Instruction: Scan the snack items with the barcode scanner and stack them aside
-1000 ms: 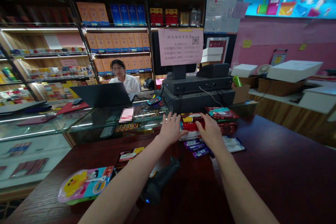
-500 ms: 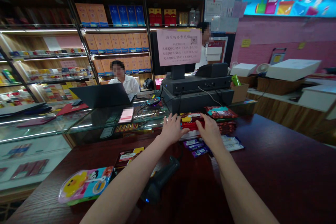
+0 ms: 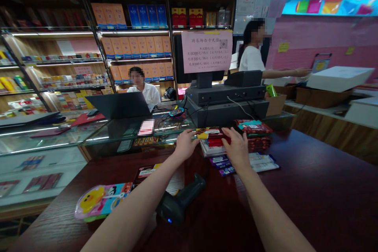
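Note:
Both hands reach forward over the dark wooden counter. A brown and yellow chocolate package lies on top of a stack with red and white packs. My left hand is at the package's left end, its fingers curled there, the thumb towards the stack. At the right end is my right hand, its fingers spread over the package's edge. Purple bars lie just in front of the stack. To the right, brown and teal bags sit in a pile. Whether either hand grips firmly is hard to see.
A black scanner lies between my forearms. Left of it are a duck-decorated toy pack and another chocolate package. Beyond stand a register, a laptop, a seated person and a standing person.
My left hand has moved slightly left and its fingers have curled more. The chocolate package has shifted onto the stack's back edge. The standing person has come into fuller view, one arm outstretched.

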`<state>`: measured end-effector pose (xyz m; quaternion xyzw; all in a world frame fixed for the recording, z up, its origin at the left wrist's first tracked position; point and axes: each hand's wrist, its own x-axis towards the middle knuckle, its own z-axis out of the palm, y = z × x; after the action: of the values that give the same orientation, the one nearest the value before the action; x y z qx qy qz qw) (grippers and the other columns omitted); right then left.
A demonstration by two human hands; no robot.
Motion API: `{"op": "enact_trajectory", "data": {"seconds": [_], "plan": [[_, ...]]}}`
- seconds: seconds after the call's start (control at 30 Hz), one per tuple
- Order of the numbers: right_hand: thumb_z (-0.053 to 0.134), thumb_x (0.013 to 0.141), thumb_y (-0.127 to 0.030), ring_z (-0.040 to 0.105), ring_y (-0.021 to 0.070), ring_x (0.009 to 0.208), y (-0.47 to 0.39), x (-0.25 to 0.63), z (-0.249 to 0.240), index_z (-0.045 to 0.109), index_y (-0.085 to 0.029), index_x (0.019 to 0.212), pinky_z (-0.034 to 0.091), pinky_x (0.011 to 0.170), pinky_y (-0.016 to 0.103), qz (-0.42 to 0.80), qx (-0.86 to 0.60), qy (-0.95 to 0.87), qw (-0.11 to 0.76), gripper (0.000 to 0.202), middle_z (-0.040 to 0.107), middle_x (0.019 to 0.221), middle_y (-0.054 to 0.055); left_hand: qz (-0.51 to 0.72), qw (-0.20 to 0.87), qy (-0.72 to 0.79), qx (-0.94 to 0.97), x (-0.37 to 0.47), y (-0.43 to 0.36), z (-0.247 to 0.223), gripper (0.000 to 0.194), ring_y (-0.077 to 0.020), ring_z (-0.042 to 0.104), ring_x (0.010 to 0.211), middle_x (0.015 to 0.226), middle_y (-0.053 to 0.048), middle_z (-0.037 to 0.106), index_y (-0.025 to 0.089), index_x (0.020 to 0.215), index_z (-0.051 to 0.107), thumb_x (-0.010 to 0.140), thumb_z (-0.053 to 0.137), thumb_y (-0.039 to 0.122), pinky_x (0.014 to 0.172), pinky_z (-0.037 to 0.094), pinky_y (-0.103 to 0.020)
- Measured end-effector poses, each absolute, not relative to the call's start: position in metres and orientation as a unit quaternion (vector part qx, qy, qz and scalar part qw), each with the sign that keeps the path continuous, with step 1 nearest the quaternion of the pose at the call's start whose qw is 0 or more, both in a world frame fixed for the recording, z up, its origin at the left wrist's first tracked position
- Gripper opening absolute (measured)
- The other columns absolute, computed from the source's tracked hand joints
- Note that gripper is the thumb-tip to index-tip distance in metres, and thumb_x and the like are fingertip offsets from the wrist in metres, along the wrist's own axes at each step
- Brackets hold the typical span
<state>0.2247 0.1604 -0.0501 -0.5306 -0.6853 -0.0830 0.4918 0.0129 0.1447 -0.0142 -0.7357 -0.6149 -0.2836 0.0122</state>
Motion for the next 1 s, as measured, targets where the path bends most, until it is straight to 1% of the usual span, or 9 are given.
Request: {"op": "enact_trajectory", "data": {"seconds": [0.2, 0.37, 0.5, 0.63, 0.77, 0.87, 1.0], "plan": [[0.049, 0.090, -0.024, 0.056, 0.0296, 0.127, 0.161, 0.216, -0.053, 0.065, -0.020, 0.120, 0.022, 0.114, 0.063, -0.090, -0.497, -0.704, 0.499, 0.035, 0.072, 0.121, 0.012, -0.321, -0.008, -0.626, -0.710, -0.004, 0.131, -0.011, 0.032, -0.0225, 0.060, 0.122, 0.134, -0.008, 0.063, 0.022, 0.117, 0.071, 0.086, 0.068, 0.030, 0.106, 0.045, -0.037], [0.046, 0.095, -0.032, 0.060, 0.0284, 0.122, 0.155, 0.202, -0.056, 0.068, -0.019, 0.117, 0.026, 0.115, 0.060, -0.102, -0.465, -0.716, 0.510, 0.034, 0.073, 0.118, 0.012, -0.360, -0.019, -0.615, -0.701, -0.019, 0.116, -0.009, 0.027, -0.0218, 0.061, 0.120, 0.131, -0.007, 0.065, 0.022, 0.112, 0.073, 0.085, 0.069, 0.025, 0.107, 0.045, -0.037], [0.043, 0.098, -0.035, 0.063, 0.0274, 0.118, 0.147, 0.188, -0.057, 0.069, -0.019, 0.114, 0.027, 0.114, 0.058, -0.113, -0.435, -0.730, 0.514, 0.034, 0.075, 0.113, 0.011, -0.373, -0.011, -0.615, -0.695, -0.035, 0.102, -0.010, 0.027, -0.0225, 0.061, 0.120, 0.130, -0.007, 0.066, 0.022, 0.112, 0.073, 0.085, 0.069, 0.026, 0.107, 0.045, -0.038], [0.042, 0.101, -0.034, 0.064, 0.0264, 0.118, 0.137, 0.174, -0.057, 0.068, -0.021, 0.114, 0.027, 0.113, 0.057, -0.122, -0.404, -0.749, 0.510, 0.032, 0.075, 0.114, 0.010, -0.385, -0.005, -0.625, -0.679, -0.051, 0.087, -0.016, 0.029, -0.0229, 0.060, 0.120, 0.130, -0.007, 0.066, 0.021, 0.113, 0.072, 0.085, 0.069, 0.027, 0.108, 0.044, -0.039], [0.043, 0.101, -0.032, 0.066, 0.0257, 0.116, 0.127, 0.160, -0.058, 0.068, -0.022, 0.110, 0.028, 0.113, 0.055, -0.124, -0.380, -0.762, 0.510, 0.028, 0.076, 0.112, 0.009, -0.385, 0.024, -0.634, -0.671, -0.067, 0.071, -0.024, 0.026, -0.0241, 0.059, 0.122, 0.131, -0.007, 0.065, 0.024, 0.110, 0.073, 0.085, 0.069, 0.029, 0.108, 0.043, -0.043], [0.045, 0.101, -0.030, 0.067, 0.0256, 0.113, 0.122, 0.151, -0.060, 0.069, -0.023, 0.108, 0.030, 0.112, 0.055, -0.115, -0.357, -0.774, 0.509, 0.026, 0.077, 0.108, 0.007, -0.387, 0.042, -0.640, -0.663, -0.078, 0.058, -0.029, 0.021, -0.0251, 0.057, 0.124, 0.129, -0.005, 0.066, 0.026, 0.106, 0.074, 0.087, 0.067, 0.031, 0.109, 0.042, -0.046], [0.047, 0.101, -0.031, 0.071, 0.0243, 0.106, 0.120, 0.140, -0.063, 0.071, -0.022, 0.104, 0.033, 0.110, 0.052, -0.108, -0.330, -0.784, 0.515, 0.025, 0.078, 0.105, 0.008, -0.397, 0.034, -0.646, -0.650, -0.089, 0.046, -0.037, 0.016, -0.0254, 0.055, 0.126, 0.126, -0.003, 0.068, 0.027, 0.096, 0.077, 0.090, 0.062, 0.032, 0.109, 0.041, -0.047]]}}
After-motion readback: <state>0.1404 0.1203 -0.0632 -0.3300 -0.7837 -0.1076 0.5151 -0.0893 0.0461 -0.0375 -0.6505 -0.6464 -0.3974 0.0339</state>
